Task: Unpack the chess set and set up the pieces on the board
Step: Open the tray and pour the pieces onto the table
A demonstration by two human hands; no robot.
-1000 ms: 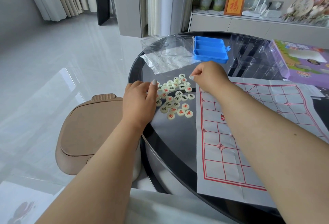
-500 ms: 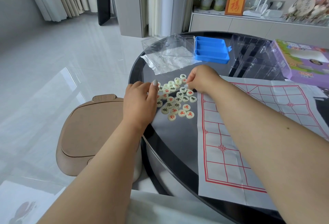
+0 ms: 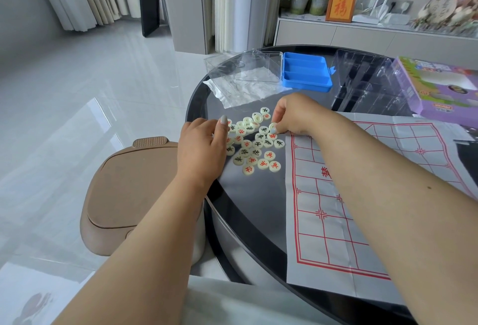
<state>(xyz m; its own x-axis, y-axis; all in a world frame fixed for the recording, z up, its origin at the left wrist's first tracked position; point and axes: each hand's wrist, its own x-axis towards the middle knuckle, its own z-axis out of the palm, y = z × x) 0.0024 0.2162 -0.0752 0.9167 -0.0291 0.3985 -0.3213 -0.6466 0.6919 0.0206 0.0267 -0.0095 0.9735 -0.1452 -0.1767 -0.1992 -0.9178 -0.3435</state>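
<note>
Fingertips [image 3: 273, 130] of the right hand [image 3: 294, 115] pinch one pale round piece [image 3: 273, 126], tilted on its edge, at the near right side of a loose scatter of chess pieces [image 3: 254, 143]. Directly left of that pinch, across the scatter, the left hand [image 3: 200, 149] rests on the dark glass table [image 3: 248, 195] with its fingers curled loosely and its thumb stretched forward; it covers the left edge of the pieces, and whether it holds one cannot be told. Around the pinching fingers lie small cream discs, some marked with red characters, some with black, a few turned blank side up, all flat on the glass and none on the board. Just right of the fingers begins the paper board [image 3: 362, 195], a grey creased sheet with a red grid, spread flat under the right forearm. Beyond the fingers, farther across the table, lie a crumpled clear plastic bag [image 3: 240, 89], a clear box lid [image 3: 258, 66] and, touching it on the right, a blue tray [image 3: 305, 71] with long compartments. Farther right stands a clear plastic insert [image 3: 367, 81], then a purple box [image 3: 439, 86]. Left of the left hand, off the table and on the pale tiled floor, sits a brown bin [image 3: 129, 190] with its lid closed.
</note>
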